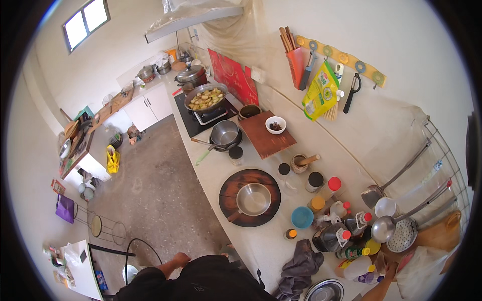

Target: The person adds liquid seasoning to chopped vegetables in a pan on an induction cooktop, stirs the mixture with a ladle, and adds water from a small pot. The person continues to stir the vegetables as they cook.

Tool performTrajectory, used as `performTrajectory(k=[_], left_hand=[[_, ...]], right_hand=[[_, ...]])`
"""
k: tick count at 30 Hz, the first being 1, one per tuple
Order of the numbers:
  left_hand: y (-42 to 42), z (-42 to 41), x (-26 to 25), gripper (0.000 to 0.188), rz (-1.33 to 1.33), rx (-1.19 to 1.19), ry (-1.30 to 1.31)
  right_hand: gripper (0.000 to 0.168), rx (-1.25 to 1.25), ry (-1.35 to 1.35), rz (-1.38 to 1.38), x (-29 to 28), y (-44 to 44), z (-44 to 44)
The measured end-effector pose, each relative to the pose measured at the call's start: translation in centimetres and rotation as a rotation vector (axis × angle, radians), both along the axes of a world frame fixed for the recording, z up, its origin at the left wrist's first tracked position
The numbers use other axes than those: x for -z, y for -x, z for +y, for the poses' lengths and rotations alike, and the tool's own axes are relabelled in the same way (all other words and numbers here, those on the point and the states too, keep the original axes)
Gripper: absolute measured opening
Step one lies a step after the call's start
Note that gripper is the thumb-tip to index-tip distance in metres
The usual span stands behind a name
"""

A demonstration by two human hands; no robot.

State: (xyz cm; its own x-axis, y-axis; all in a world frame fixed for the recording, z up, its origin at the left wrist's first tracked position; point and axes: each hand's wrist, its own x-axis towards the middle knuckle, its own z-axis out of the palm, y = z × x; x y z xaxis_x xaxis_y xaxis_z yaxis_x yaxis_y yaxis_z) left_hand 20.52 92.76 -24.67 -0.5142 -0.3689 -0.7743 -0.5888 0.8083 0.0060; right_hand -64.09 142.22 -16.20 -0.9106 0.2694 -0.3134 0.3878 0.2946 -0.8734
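Note:
My right hand reaches in at the lower right, beside a clear plastic bag and a bottle with a purple label. Its fingers are too small and covered to tell whether they grip anything. My left hand hangs by my body over the floor, fingers curled; no object shows in it. Close to my right hand lie a white bottle with a yellow cap and a green bottle. A metal pan rests on a round dark wooden board before me.
Along the counter stand a grey cloth, metal basins, a blue bowl and dark sauce jugs. Farther off, a wok of cut food sits on a cooker. Ladles hang from a wire rack.

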Motion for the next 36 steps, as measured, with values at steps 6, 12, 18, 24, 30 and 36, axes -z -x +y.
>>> performTrajectory(k=[6,12,18,24,30,36], left_hand=[[-0.8,-0.4,-0.8,0.025,0.156,-1.135,-0.156],[-2.1,3.4,-1.9,0.033,0.181,-1.279,-0.113],[-1.8,3.8,-1.4,0.031,0.114,-0.904,-0.11],[-1.3,2.1,-0.6,0.035,0.138,-0.779,-0.089],[-1.1,1.6,-0.4,0.035,0.184,-0.538,-0.11],[-1.0,1.5,0.2,0.034,0.194,-0.044,0.082]], right_hand=[[0.004,-0.008,-0.004,-0.009,0.4,0.0,-0.9],[0.004,-0.012,0.006,-0.018,0.8,0.4,-1.4],[0.004,-0.012,0.006,-0.022,0.8,0.6,-1.6],[0.004,0.003,0.014,-0.024,0.8,0.9,-1.3],[0.004,0.017,0.025,-0.029,1.0,0.8,-0.6],[0.004,0.038,0.022,-0.029,1.2,0.6,0.8]])
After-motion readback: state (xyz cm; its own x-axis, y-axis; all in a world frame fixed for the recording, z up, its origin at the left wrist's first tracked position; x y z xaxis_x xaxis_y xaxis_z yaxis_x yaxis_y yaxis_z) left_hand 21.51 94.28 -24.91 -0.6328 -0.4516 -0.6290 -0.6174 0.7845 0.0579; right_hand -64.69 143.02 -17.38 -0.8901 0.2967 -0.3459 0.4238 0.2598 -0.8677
